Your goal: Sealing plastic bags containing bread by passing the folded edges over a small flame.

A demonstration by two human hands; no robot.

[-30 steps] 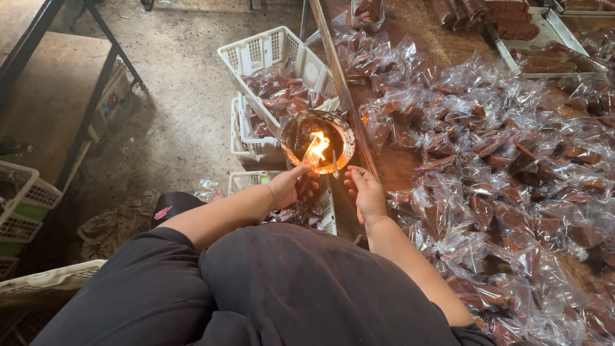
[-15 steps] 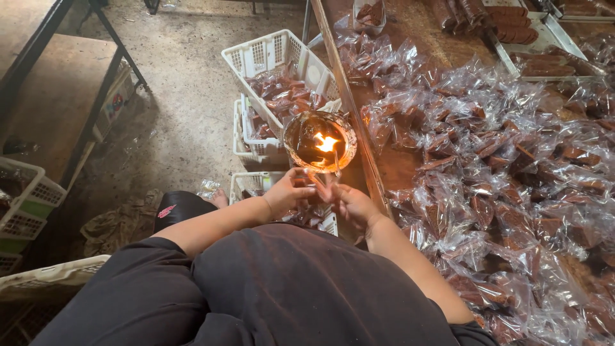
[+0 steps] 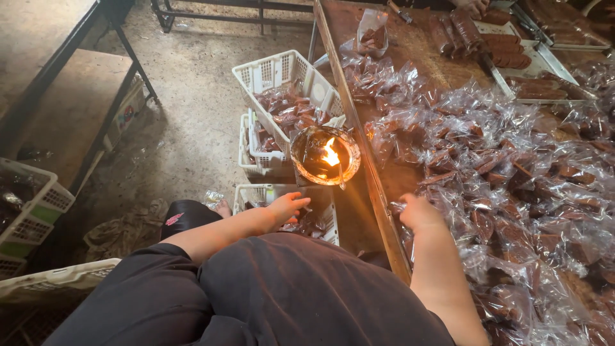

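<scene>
A round metal bowl [image 3: 325, 156] with a small flame burning in it stands by the wooden table's edge [image 3: 359, 138]. My left hand [image 3: 288, 206] hovers just below it with fingers spread and nothing in them, over a white plastic basket [image 3: 253, 194] that holds wrapped brown packets. My right hand [image 3: 419, 211] rests on the near edge of a big heap of clear bags with brown pieces [image 3: 512, 186] on the table. Its fingers curl down into the bags and are hidden.
Two more white baskets [image 3: 282, 74] with packets are stacked beyond the flame. A metal tray of brown slabs [image 3: 512, 54] lies at the table's far end, by another person's hand [image 3: 474, 6]. A low wooden bench [image 3: 64, 109] and crates [image 3: 35, 211] stand on the left.
Both hands were together just below the flame. Now my left hand has dropped over the near basket and my right hand has moved right onto the heap of bags.
</scene>
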